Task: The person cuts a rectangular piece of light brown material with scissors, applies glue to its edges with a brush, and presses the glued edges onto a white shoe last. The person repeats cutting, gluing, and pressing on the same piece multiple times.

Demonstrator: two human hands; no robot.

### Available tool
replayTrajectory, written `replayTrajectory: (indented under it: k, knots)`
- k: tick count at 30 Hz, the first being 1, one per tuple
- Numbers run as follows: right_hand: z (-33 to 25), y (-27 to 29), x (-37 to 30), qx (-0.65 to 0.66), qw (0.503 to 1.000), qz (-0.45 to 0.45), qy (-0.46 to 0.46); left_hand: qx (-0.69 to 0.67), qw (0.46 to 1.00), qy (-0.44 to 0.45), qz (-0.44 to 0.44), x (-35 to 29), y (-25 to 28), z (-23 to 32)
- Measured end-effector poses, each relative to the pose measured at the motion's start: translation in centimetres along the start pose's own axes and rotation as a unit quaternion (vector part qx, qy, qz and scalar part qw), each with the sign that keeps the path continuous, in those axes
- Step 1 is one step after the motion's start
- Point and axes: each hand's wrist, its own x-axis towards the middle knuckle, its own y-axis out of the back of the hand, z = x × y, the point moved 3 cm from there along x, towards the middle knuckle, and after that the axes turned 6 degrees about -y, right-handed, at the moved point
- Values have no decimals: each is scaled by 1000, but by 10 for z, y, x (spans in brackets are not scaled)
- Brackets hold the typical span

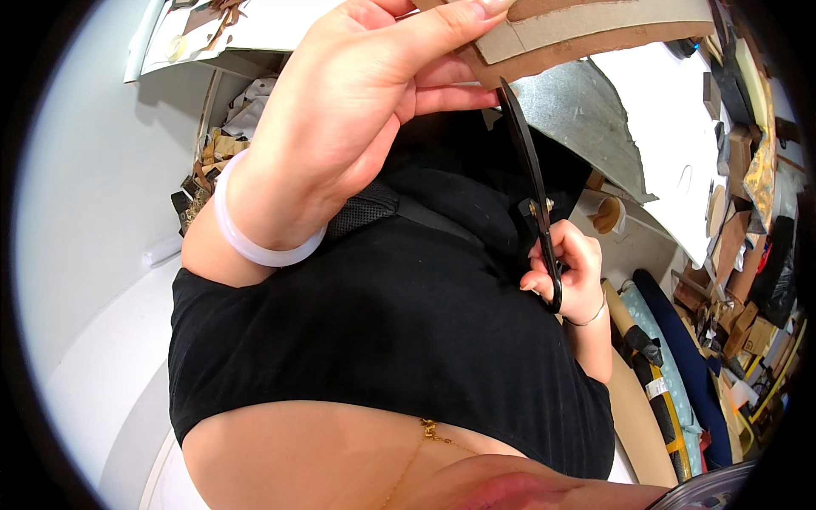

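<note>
At the top, my left hand (331, 119) pinches the corner of a brown leather-like piece (625, 36), thumb on top and fingers beneath. A tan layer (561, 34) with straight edges lies over the brown, and the upper part is cut off by the frame. My right hand (582, 263), lower and to the right, is closed around the handles of black scissors (529, 153). Their blades point up, and the tip meets the lower edge of the brown piece beside my left fingers. The blades look nearly together.
Behind the piece is a white tabletop (680, 161) with a grey metal sheet (586, 115) on it. Brown scraps (223, 13) lie on the white surface at the upper left. Rolls of material (671, 365) and stacked offcuts (744, 314) crowd the right side. A white wall (85, 212) stands left.
</note>
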Motion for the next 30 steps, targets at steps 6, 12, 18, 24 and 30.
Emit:
replayTrajectory:
  k: [6, 12, 18, 24, 30]
  knots:
    - [-2, 0, 1, -1, 1000, 0, -2, -9, 1000, 6, 11, -2, 0, 3]
    - [-4, -2, 1, -6, 1000, 14, -8, -16, 998, 4, 53, -2, -2, -3]
    - [-6, -2, 0, -31, 999, 26, -10, -4, 999, -20, 29, -2, -7, -2]
    - [-6, -2, -1, -24, 999, 31, -12, 55, 996, -27, 64, -9, -13, -2]
    - [-6, -1, -2, -25, 999, 24, -13, 17, 997, -68, -15, -5, -4, -3]
